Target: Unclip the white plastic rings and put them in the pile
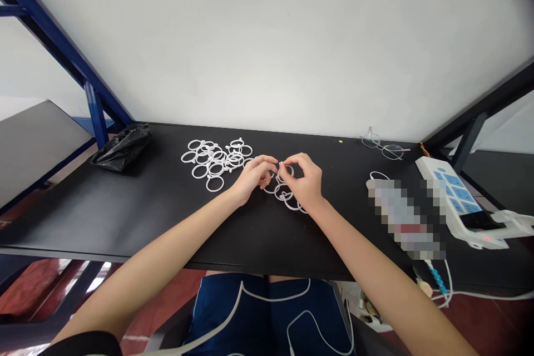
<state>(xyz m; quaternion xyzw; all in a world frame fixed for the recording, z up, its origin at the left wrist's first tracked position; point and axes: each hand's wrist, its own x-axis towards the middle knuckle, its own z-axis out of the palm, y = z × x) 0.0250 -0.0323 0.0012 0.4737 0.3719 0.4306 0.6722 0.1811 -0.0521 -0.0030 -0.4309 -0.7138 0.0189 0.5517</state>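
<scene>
Over the middle of the black table (137,206), my left hand (253,176) and my right hand (305,180) meet with fingertips pinched together. Between them they hold a white plastic ring (285,170). A short chain of linked white rings (286,198) lies on the table just under my right hand. A loose pile of several white rings (216,159) sits to the left of my left hand, a little farther back.
A crumpled black plastic bag (120,148) lies at the table's back left. Spectacles (384,147) rest at the back right. A white power strip (454,196) and a blurred-out object (404,218) lie on the right side. Blue metal frame bars (94,111) rise at left.
</scene>
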